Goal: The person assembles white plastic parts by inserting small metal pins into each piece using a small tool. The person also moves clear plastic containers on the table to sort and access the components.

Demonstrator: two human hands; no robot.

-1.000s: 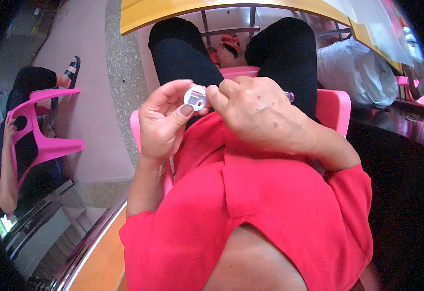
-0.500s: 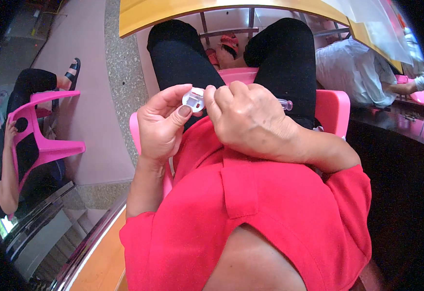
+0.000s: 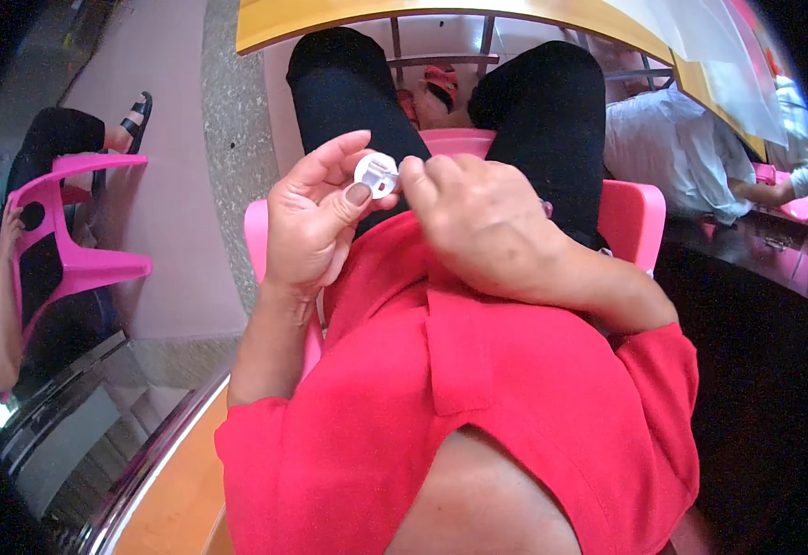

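Above my lap, my left hand (image 3: 316, 222) pinches a small round white plastic part (image 3: 365, 174) between thumb and fingers. The part's hollow side shows, with a slot and a small reddish-brown spot inside. My right hand (image 3: 496, 222) is closed, back upward, just to the right of it. A thin tool, apparently a screwdriver (image 3: 546, 209), runs through that fist. Only its translucent handle end shows past the hand, and a narrow dark tip meets the white part's right edge. Most of the tool is hidden by my fingers.
A yellow-edged table (image 3: 404, 20) stands ahead of my knees, with a clear plastic sheet (image 3: 700, 55) at its right. A pink basin-like rim (image 3: 457, 141) lies between my legs. One person sits left on a pink chair (image 3: 80, 264); another's hand (image 3: 772, 193) is at far right.
The white part has tilted in my left fingers, and my left index finger has lifted away from it. My right hand has shifted slightly and turned, covering more of the tool's handle.
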